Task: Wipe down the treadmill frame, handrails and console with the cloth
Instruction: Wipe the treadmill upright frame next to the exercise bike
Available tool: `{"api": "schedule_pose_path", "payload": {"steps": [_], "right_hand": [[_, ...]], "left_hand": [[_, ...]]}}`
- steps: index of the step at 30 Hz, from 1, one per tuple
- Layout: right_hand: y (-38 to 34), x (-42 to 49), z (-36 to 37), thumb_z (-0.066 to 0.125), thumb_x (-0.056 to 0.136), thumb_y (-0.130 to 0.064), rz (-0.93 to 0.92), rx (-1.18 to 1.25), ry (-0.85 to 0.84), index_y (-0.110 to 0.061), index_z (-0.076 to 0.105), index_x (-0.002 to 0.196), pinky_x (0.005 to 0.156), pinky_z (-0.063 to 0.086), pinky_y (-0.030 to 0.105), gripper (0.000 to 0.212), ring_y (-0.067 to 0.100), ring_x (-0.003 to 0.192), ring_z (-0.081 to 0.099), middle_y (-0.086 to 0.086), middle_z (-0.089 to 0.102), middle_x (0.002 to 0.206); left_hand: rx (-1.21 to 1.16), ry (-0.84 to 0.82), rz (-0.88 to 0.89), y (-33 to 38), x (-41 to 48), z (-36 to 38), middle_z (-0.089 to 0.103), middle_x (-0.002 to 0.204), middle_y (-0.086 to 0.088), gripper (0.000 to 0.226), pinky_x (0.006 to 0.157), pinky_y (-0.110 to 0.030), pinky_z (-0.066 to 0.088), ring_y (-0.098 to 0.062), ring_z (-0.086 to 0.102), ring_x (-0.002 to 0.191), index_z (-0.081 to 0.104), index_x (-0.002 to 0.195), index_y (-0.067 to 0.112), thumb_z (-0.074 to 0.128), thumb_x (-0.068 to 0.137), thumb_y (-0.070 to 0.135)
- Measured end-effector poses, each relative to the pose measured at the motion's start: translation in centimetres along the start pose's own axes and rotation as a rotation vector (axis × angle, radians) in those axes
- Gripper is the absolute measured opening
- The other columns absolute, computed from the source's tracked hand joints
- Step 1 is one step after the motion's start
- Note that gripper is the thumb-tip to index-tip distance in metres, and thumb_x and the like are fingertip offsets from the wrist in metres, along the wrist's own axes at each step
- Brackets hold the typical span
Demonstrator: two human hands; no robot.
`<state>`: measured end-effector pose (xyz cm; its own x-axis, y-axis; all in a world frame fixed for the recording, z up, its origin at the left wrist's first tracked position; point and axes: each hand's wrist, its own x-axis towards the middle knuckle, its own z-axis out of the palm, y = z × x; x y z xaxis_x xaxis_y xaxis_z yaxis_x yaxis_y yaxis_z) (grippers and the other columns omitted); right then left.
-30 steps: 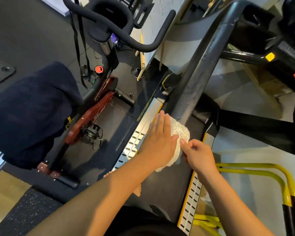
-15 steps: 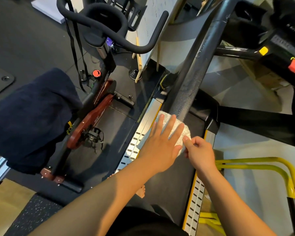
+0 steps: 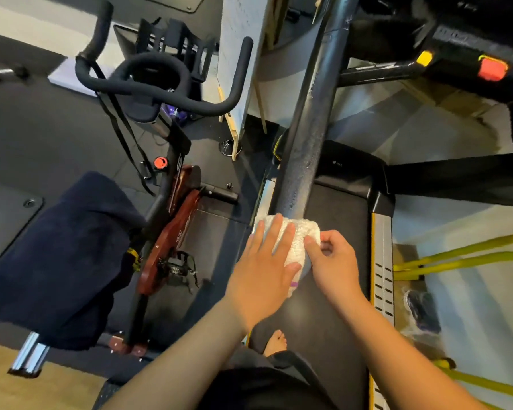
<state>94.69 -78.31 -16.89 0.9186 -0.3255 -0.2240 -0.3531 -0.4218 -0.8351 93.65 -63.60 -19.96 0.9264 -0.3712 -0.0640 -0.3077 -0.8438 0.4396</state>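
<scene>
A white terry cloth (image 3: 301, 236) is wrapped over the near end of the treadmill's black left handrail (image 3: 304, 143), which runs up and away toward the console (image 3: 471, 51) at the top right. My left hand (image 3: 265, 270) lies flat on the cloth with straight fingers, pressing it against the rail. My right hand (image 3: 333, 264) pinches the cloth's right edge between thumb and fingertips. The black treadmill belt (image 3: 332, 306) lies under both hands.
An exercise bike (image 3: 160, 184) with a dark towel (image 3: 57, 261) over its seat stands close on the left. The treadmill's silver side rail (image 3: 382, 261) and yellow tubing (image 3: 462, 255) are on the right. My bare foot (image 3: 276, 341) rests on the belt.
Both hands and the cloth have stayed at the handrail's near end. My right hand has closed in on the cloth's edge, and the camera has tilted up.
</scene>
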Motion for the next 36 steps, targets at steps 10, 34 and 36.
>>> {"api": "schedule_pose_path", "payload": {"steps": [10,34,36], "right_hand": [[2.2,-1.0,0.6,0.059,0.093,-0.027,0.081,0.113,-0.073,-0.02,0.06,0.083,0.064,0.044,0.024,0.012,0.015,0.07,0.056,0.0,0.062,0.078],[6.5,-5.7,3.5,0.036,0.1,-0.038,-0.268,0.135,-0.025,-0.034,0.034,0.147,0.109,0.029,0.015,0.048,-0.005,0.141,0.022,-0.011,0.022,0.159],[6.2,-4.8,4.1,0.031,0.103,-0.032,-0.247,0.262,-0.114,-0.037,0.018,0.15,0.113,0.031,0.022,0.049,-0.004,0.143,0.022,-0.011,0.019,0.16]], "left_hand": [[0.283,-0.143,0.111,0.3,-2.3,0.5,-0.004,0.163,-0.02,0.07,0.121,-0.051,0.006,-0.039,-0.017,0.148,0.013,0.156,0.006,0.009,0.101,0.048],[-0.02,-0.079,0.028,1.5,-3.6,-2.2,-0.008,0.161,0.016,0.057,0.117,-0.011,-0.002,-0.002,-0.008,0.149,0.009,0.154,0.023,0.027,0.103,0.041],[-0.02,-0.089,0.042,1.3,-2.2,-2.6,-0.009,0.16,0.017,0.055,0.117,-0.012,-0.001,-0.002,-0.007,0.149,0.01,0.154,0.024,0.028,0.104,0.037]]}}
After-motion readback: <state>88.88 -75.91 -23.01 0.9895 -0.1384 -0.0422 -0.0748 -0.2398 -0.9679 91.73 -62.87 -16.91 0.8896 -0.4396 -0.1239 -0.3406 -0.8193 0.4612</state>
